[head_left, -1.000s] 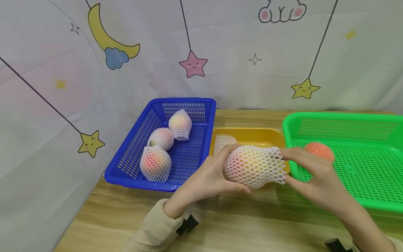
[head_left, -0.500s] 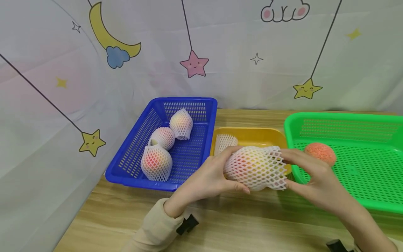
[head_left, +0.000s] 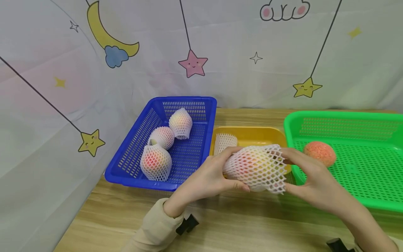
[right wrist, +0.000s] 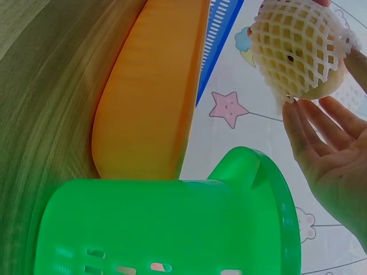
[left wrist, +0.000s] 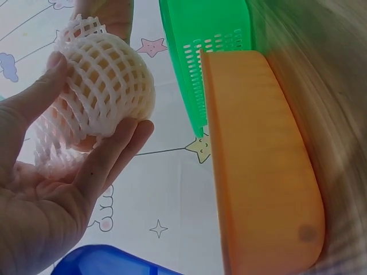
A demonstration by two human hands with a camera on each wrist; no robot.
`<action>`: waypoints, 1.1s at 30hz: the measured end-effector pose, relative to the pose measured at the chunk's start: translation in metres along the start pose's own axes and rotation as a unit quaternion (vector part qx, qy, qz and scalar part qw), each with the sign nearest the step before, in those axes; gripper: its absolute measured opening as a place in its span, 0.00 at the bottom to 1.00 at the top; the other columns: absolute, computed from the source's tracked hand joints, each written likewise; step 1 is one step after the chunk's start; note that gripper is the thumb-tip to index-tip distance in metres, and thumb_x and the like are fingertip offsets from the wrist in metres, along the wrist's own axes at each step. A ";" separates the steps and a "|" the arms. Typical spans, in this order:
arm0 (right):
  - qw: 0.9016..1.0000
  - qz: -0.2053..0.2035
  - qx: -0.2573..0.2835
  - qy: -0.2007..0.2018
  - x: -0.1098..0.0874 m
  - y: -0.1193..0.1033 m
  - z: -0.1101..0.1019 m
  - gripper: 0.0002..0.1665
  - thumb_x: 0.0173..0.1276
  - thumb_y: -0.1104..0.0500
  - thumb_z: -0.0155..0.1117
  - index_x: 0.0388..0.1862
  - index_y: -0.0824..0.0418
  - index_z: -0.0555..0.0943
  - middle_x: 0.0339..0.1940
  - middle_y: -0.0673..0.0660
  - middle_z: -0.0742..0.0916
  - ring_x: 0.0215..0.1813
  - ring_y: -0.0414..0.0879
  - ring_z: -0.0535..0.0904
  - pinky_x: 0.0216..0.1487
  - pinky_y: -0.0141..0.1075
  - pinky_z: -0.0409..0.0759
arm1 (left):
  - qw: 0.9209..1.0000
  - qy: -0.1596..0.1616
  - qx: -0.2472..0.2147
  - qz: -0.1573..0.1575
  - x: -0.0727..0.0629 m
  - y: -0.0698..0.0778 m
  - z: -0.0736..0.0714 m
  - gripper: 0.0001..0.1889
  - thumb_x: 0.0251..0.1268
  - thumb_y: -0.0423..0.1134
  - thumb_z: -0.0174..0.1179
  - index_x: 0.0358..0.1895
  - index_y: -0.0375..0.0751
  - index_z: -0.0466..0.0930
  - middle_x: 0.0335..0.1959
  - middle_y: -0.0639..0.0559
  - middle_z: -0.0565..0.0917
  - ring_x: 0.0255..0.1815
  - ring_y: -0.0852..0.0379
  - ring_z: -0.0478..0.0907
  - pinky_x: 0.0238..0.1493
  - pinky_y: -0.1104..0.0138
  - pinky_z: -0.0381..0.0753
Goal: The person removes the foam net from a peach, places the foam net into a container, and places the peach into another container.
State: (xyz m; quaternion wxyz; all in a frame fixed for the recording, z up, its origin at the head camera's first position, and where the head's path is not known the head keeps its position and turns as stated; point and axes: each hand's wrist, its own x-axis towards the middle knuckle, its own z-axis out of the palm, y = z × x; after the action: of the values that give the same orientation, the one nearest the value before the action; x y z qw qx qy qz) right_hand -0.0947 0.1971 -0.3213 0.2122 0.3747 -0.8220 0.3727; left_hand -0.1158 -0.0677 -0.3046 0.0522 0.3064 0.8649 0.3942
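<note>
A round red-and-yellow fruit in a white foam net sleeve [head_left: 252, 166] is held up in front of the yellow tray. My left hand [head_left: 212, 175] grips its left side, thumb below and fingers behind, as the left wrist view also shows. At the other end my right hand [head_left: 315, 178] pinches the loose mouth of the foam net [right wrist: 301, 43] between thumb and fingers. Through the mesh in the right wrist view, a dark spot shows on the fruit's yellow end. A spare foam net [head_left: 225, 142] lies in the yellow tray [head_left: 261, 132], partly behind my left hand.
On the left, a blue basket [head_left: 192, 175] contains 3 fruits in foam nets [head_left: 156, 162]. To the right stands a green basket [head_left: 362, 171] with one bare orange-pink fruit [head_left: 320, 153]. All sit on a wooden table [head_left: 252, 224] before a printed cloth backdrop [head_left: 233, 80].
The net's open end has been drawn wider and further down over the fruit's right end by my right fingers. My left hand keeps its grip in nearly the same place.
</note>
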 end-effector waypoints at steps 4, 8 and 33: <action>1.000 -0.003 -0.008 -0.006 -0.001 0.000 0.000 0.36 0.60 0.43 0.68 0.60 0.65 0.75 0.55 0.49 0.81 0.55 0.28 0.73 0.57 0.14 0.66 | 1.000 0.000 -0.001 0.001 0.000 0.000 0.000 0.43 0.44 0.47 0.76 0.67 0.52 0.65 0.53 0.52 0.83 0.51 0.59 0.81 0.54 0.67 0.78; 1.000 0.002 -0.017 -0.018 -0.002 -0.001 -0.001 0.45 0.40 0.68 0.77 0.62 0.64 0.73 0.57 0.50 0.80 0.58 0.27 0.71 0.59 0.14 0.63 | 1.000 0.000 -0.001 0.002 0.000 0.000 0.000 0.41 0.44 0.47 0.76 0.66 0.52 0.66 0.54 0.51 0.83 0.51 0.59 0.81 0.53 0.66 0.79; 0.996 0.063 -0.045 -0.053 -0.003 -0.006 -0.001 0.52 0.35 0.69 0.77 0.65 0.57 0.71 0.59 0.55 0.80 0.58 0.26 0.70 0.56 0.14 0.64 | 1.000 0.016 0.016 0.003 -0.001 0.001 0.002 0.33 0.47 0.49 0.74 0.59 0.50 0.74 0.49 0.55 0.85 0.46 0.61 0.82 0.49 0.69 0.78</action>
State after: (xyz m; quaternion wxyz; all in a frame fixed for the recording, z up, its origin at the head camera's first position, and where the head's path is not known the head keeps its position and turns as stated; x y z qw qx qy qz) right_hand -0.0887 0.1966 -0.3199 0.1613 0.3316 -0.8700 0.3274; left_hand -0.1140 -0.0665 -0.3051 0.0322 0.3031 0.8708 0.3857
